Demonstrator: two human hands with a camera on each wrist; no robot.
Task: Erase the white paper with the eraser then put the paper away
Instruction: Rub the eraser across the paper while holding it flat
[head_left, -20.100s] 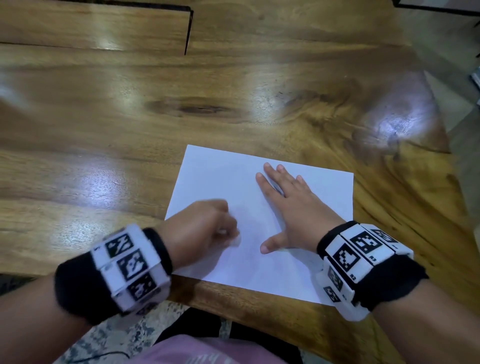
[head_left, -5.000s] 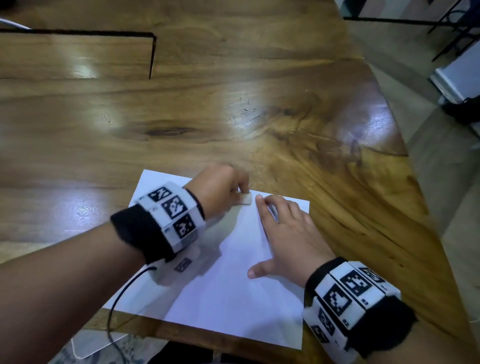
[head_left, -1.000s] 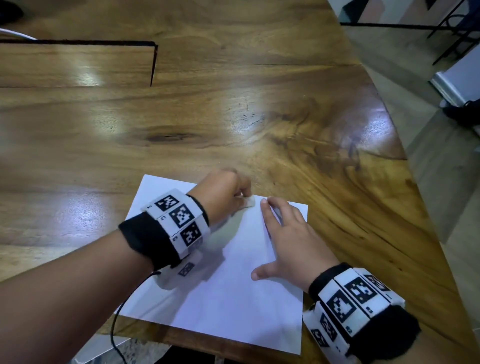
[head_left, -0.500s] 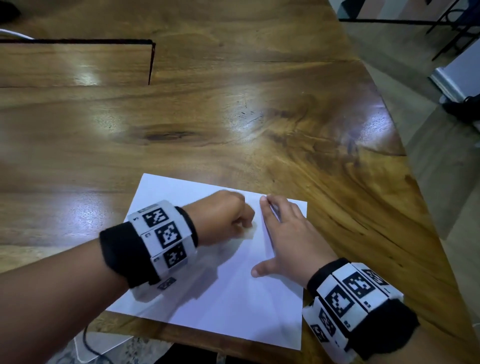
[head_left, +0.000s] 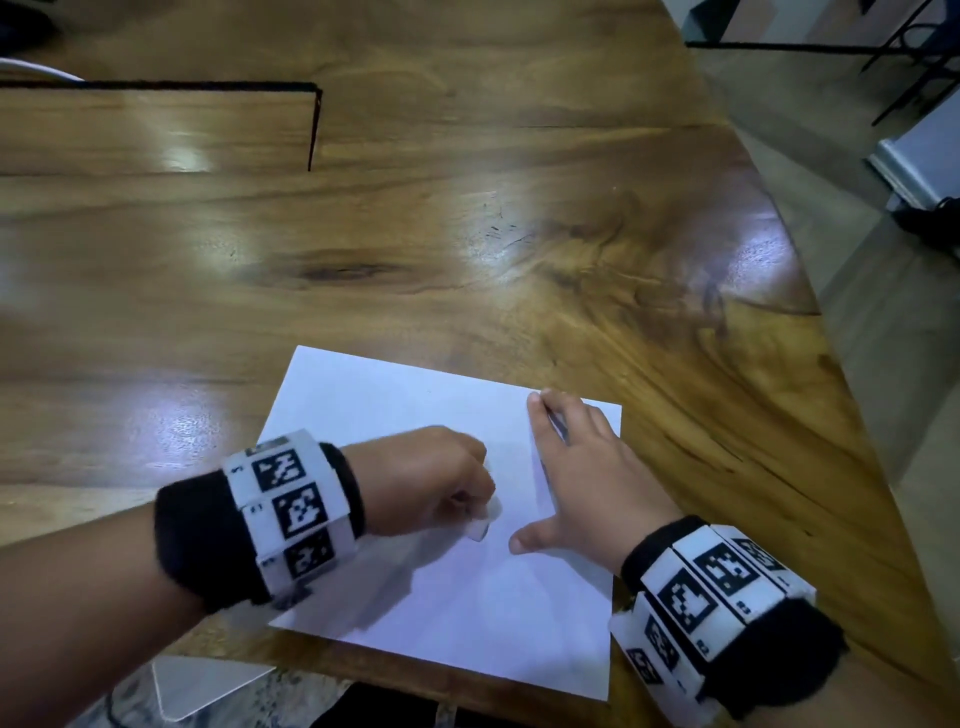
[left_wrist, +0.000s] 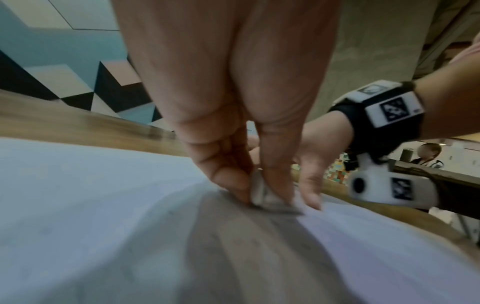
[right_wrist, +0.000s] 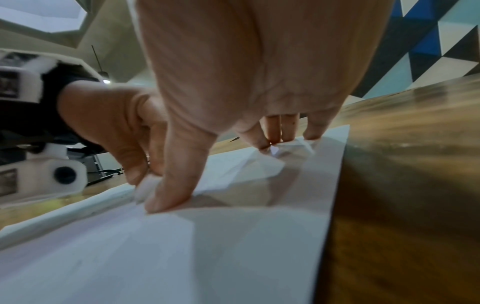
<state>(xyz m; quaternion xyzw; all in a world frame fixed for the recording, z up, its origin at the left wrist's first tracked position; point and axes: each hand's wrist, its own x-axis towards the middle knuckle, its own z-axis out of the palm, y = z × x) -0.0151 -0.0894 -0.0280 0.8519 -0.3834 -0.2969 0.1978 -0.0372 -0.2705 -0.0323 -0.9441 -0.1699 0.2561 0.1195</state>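
Paper: white sheet (head_left: 405, 587) lying flat on the wooden counter (head_left: 467, 234), its near edge at the counter's six o'clock rim.
Eraser: small white block (head_left: 485, 519) touching the sheet near its middle, at nine o'clock from the right thumb.
Left hand: knuckles up (head_left: 423, 480), fingers (left_wrist: 228, 181) curled and clamped on the eraser, tips down on the paper.
Right hand: palm down (head_left: 587, 488) on the sheet's three o'clock half, fingers straight and close together, thumb spread wide.
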